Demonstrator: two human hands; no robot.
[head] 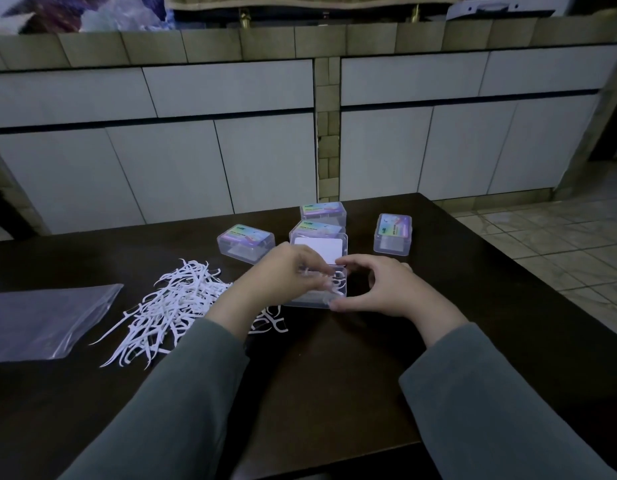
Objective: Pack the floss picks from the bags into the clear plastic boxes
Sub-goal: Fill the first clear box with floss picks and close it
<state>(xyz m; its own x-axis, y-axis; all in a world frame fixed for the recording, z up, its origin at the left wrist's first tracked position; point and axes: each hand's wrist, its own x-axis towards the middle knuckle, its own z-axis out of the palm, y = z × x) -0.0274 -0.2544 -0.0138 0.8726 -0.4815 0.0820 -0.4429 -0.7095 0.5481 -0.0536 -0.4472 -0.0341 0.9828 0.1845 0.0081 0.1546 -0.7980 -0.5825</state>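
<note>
An open clear plastic box point(341, 289) stands at the table's middle, its lid point(320, 249) raised at the back. My left hand point(282, 275) hovers over the box and pinches white floss picks above it. My right hand point(386, 289) grips the box's right side, thumb at the front corner and forefinger at the back. A loose pile of white floss picks point(168, 306) lies on the table to the left. An empty clear bag point(40, 323) lies flat at the far left.
Three closed clear boxes with colourful labels stand behind: one at the left point(246, 242), one at the back point(322, 213), one at the right point(393, 233). A fourth point(315, 228) sits behind the raised lid. The dark table point(334, 393) ends near the cabinets.
</note>
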